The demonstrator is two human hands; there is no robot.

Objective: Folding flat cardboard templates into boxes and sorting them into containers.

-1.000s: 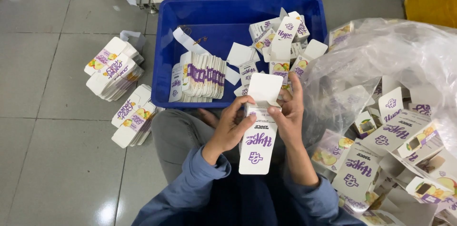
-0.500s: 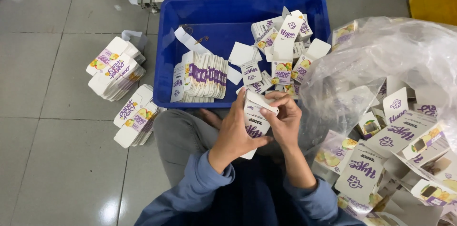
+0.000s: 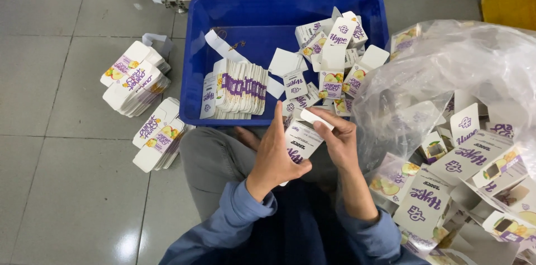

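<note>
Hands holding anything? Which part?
Yes: one small white carton. Left hand wraps its body; right hand pinches the open top flap.

The left hand [image 3: 277, 156] hides much of the small carton [image 3: 302, 141]

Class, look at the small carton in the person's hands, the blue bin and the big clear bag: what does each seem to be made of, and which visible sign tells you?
Carton: thin printed cardboard; creased flaps.
Blue bin: seemingly rigid moulded plastic; smooth, slightly glossy walls.
Clear bag: thin plastic film; wrinkled, see-through.
</note>
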